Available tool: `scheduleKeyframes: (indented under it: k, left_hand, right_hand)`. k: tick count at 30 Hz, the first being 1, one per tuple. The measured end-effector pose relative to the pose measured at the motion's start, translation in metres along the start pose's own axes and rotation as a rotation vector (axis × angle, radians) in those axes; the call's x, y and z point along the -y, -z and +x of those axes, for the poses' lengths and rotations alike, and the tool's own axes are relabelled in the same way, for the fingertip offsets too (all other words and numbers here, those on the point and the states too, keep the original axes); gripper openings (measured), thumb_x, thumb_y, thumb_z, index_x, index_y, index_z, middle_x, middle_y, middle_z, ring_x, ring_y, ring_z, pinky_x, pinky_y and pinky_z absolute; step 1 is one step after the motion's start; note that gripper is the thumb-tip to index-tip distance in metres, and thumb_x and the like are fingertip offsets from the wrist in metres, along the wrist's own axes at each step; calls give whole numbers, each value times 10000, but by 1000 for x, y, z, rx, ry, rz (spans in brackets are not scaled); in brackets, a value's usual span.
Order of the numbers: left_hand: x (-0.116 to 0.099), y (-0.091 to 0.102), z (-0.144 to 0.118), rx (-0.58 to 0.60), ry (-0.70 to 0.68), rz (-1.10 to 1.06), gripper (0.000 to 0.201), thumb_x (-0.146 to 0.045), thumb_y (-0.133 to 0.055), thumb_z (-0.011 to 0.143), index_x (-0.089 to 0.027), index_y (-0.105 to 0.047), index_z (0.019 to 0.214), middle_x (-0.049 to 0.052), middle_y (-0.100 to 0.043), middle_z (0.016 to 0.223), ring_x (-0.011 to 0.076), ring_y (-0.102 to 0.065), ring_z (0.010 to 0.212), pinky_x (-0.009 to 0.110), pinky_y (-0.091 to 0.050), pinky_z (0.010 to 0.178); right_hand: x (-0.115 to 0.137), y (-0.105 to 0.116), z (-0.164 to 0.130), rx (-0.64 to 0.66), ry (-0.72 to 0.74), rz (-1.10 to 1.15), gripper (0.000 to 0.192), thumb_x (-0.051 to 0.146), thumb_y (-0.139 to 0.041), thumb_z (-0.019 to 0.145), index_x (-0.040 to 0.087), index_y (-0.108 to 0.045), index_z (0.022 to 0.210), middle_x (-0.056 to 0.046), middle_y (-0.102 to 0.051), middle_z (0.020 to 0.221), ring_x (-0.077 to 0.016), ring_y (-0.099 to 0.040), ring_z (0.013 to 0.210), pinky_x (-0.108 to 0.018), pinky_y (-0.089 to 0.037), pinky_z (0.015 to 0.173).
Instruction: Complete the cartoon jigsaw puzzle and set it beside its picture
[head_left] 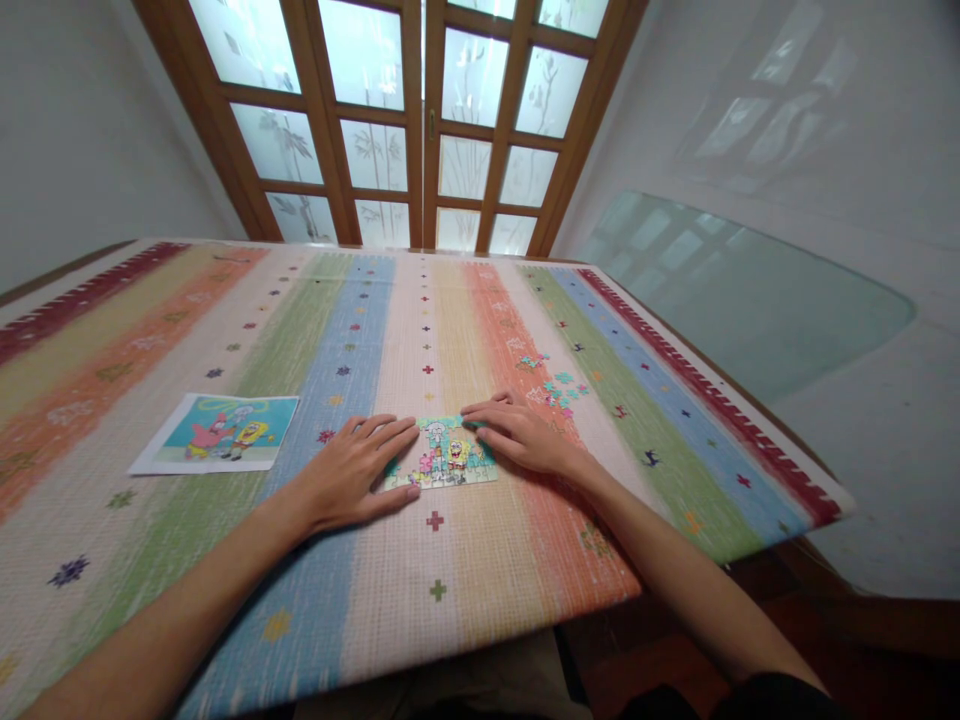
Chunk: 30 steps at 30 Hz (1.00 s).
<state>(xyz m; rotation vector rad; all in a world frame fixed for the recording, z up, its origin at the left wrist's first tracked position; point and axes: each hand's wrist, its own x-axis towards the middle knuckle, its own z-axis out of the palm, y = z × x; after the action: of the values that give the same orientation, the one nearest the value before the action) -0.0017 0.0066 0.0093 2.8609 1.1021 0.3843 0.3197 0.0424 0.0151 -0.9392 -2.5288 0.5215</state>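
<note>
A partly joined cartoon jigsaw puzzle [455, 455] lies on the striped tablecloth, showing a yellow square figure and a pale green one. At its left edge rests my left hand [360, 470], palm down, thumb and fingers spread apart around that side. My right hand [517, 430] lies over the puzzle's upper right corner, its fingers stretched toward the middle and lightly bent. Part of the puzzle's right side is hidden beneath it. Neither hand visibly grips a piece.
Several loose puzzle pieces [562, 388] lie scattered beyond my right hand. To the left is a printed reference picture [225, 432] on white paper. The tablecloth [390, 600] drops over the near table edge. Wooden glazed doors [416, 130] stand behind the table.
</note>
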Motion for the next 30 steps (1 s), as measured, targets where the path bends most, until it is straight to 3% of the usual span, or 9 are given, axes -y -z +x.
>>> scheduleKeyframes:
  k: [4, 10, 14, 18, 20, 23, 26, 30]
  left_hand:
    - [2, 0, 0, -19, -11, 10, 652, -680, -401, 1034, -213, -507, 1477, 143, -602, 1498, 345, -577, 1312, 542, -442, 1084]
    - [1, 2, 2, -166, -82, 63, 506, -543, -366, 1098, -162, -554, 1372, 155, -663, 1367, 301, -629, 1206, 464, -512, 997]
    - [-3, 8, 6, -286, -90, 71, 367, -390, -374, 1116, -141, -633, 1045, 122, -703, 1017, 238, -652, 925, 373, -539, 839]
    - [-1, 11, 6, -373, -77, 87, 400, -267, -349, 1117, -207, -530, 765, 30, -587, 697, 196, -553, 681, 330, -485, 682]
    - [2, 10, 4, -412, -49, 57, 358, -234, -363, 1107, -210, -526, 789, 16, -587, 685, 188, -550, 656, 319, -480, 661]
    - [3, 7, 0, -435, -29, 9, 222, -153, -377, 1074, -198, -570, 976, 25, -672, 791, 183, -629, 703, 302, -509, 669]
    - [2, 6, -2, -451, -28, 2, 285, -71, -345, 1043, -190, -548, 1202, 46, -731, 940, 167, -690, 754, 274, -533, 670]
    - [1, 5, 0, -490, -20, 88, 187, -178, -406, 1088, -186, -537, 1220, 54, -740, 970, 166, -710, 738, 255, -528, 615]
  right_hand:
    - [-15, 8, 1, -130, -67, -78, 272, 184, -540, 1065, 238, -722, 1260, -90, -676, 1346, -261, -580, 1279, -520, -373, 1141]
    - [-64, 18, -8, -368, -398, -353, 304, 290, -540, 1030, 168, -757, 1205, -135, -675, 1329, -348, -541, 1237, -534, -368, 1084]
    - [-88, 23, -15, -353, -534, -432, 370, 275, -519, 993, 157, -735, 1269, -142, -693, 1298, -370, -553, 1202, -515, -390, 1040]
    - [-97, 29, -18, -361, -566, -385, 363, 276, -510, 989, 165, -734, 1253, -148, -719, 1228, -360, -590, 1133, -504, -423, 1009]
    - [-98, 31, -19, -391, -569, -345, 351, 262, -526, 970, 173, -735, 1238, -150, -719, 1227, -356, -593, 1123, -504, -437, 995]
    - [-97, 32, -19, -407, -556, -301, 330, 225, -563, 920, 184, -746, 1192, -143, -733, 1177, -352, -595, 1112, -503, -449, 983]
    - [-97, 32, -18, -411, -541, -291, 316, 200, -583, 887, 182, -753, 1152, -139, -736, 1157, -346, -601, 1104, -488, -453, 987]
    - [-97, 30, -11, -415, -551, -320, 364, 234, -548, 934, 154, -725, 1242, -150, -716, 1227, -352, -589, 1136, -482, -444, 1006]
